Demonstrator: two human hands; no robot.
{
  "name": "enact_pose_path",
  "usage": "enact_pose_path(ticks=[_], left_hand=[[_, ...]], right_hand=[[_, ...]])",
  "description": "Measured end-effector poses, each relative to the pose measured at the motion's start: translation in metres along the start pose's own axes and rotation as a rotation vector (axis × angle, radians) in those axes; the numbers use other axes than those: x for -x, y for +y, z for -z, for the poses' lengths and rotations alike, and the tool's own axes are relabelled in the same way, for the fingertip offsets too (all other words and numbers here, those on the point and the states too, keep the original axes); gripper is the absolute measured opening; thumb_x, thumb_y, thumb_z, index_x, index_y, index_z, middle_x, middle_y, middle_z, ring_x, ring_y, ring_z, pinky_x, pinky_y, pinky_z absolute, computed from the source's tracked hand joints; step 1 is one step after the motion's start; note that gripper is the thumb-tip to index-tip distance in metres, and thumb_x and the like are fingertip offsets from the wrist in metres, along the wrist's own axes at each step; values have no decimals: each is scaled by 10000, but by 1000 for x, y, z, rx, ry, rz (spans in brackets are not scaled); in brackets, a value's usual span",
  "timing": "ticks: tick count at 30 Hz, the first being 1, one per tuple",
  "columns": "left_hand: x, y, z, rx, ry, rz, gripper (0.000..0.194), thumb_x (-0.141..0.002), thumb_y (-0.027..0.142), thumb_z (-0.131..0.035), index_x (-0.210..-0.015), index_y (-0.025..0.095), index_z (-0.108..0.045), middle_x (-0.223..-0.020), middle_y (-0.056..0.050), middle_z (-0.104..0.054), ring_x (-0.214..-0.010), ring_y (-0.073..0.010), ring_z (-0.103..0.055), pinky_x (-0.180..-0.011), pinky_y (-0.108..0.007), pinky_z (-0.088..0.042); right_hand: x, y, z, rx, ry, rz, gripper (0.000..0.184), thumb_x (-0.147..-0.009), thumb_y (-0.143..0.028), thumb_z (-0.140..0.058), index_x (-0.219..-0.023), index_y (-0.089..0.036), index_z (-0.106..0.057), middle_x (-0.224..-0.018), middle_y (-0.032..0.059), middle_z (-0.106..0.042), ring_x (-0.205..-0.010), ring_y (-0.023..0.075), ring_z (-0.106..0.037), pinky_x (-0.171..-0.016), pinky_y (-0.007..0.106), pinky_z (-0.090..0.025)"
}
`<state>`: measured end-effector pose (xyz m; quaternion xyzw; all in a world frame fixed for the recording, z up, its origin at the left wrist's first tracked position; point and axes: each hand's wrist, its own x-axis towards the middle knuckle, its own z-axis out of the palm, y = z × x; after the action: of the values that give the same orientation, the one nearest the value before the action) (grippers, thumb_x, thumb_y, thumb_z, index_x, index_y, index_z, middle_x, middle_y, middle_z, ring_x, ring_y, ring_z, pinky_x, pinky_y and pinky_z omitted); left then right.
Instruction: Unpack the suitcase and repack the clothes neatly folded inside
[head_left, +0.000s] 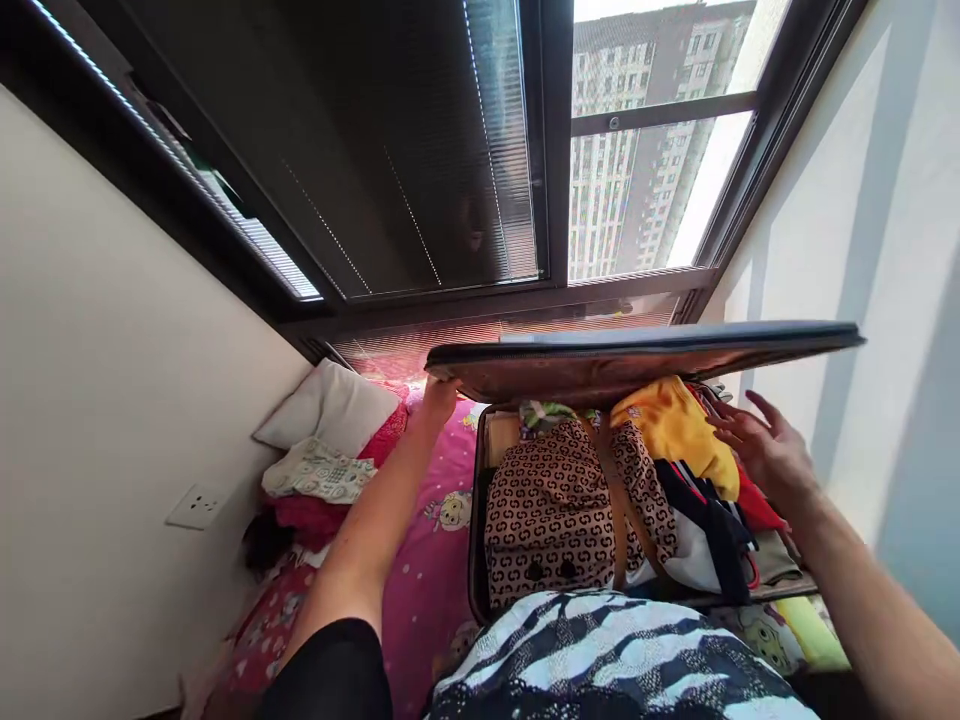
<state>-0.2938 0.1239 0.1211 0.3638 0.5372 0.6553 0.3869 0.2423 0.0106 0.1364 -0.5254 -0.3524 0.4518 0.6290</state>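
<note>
A suitcase [475,520] lies on a pink bed, packed with clothes. Its lid [645,352] hangs half raised over the contents. My left hand [437,398] grips the lid's left corner. My right hand [765,450] hovers with its fingers spread at the suitcase's right side, beside a yellow garment [679,425] and just under the lid. A brown patterned garment [551,505] fills the left half, crossed by an orange strap [616,510]. Dark, red and white clothes are piled on the right.
A white pillow [330,405] and folded clothes [319,470] lie at the bed's head on the left. A wall socket [196,505] is in the left wall. A large window [645,150] is ahead, a white wall close on the right. The pink bedsheet [431,570] shows beside the suitcase.
</note>
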Motion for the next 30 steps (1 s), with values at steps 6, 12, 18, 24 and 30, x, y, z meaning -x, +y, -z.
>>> enact_pose_path(ticks=[6,12,18,24,30], left_hand=[[108,-19,38,-11,-266,-104,250,-773,419,-768,-886,197,-752,-1189,-104,-783,-1140,-287,-711,-1049,-433,-561],[163,-22,62,-398,-191,-377,420,-879,516,-697,-1159,208,-757,-1318,-123,-730,-1315,-322,-662,-1198,-516,-487],[168,61,53,-991,-206,-923,607,-918,449,-790,-1464,236,-633,-1456,-151,-660,-1399,-381,-600,-1231,-569,-439],[178,123,-79,-1490,-517,-1118,702,-970,251,-736,-1633,285,-507,-1684,-188,-474,-1601,-413,-392,-1261,-571,-371],[129,164,-200,-1738,-628,-933,456,-1103,129,-363,-1475,158,-626,-1234,-191,-742,-1147,-286,-756,-962,-382,-548]], right_hand=[[63,-30,32,-494,138,-34,245,-693,-311,-696,-932,-270,-665,-1214,111,-748,-1177,331,-719,-1093,653,-563],[91,-15,48,-503,236,-109,130,-671,-280,-618,-800,-290,-619,-1168,141,-742,-1167,344,-721,-1069,651,-587],[46,-49,0,-708,80,-122,242,-628,-156,-580,-853,-234,-617,-1023,126,-746,-999,254,-757,-871,404,-676],[-9,-70,-44,-873,-90,-47,350,-674,-60,-494,-921,-246,-659,-963,62,-767,-940,201,-753,-877,376,-663],[-51,-46,-86,-888,-187,17,311,-750,-65,-583,-961,-265,-692,-983,4,-797,-975,169,-782,-779,283,-665]])
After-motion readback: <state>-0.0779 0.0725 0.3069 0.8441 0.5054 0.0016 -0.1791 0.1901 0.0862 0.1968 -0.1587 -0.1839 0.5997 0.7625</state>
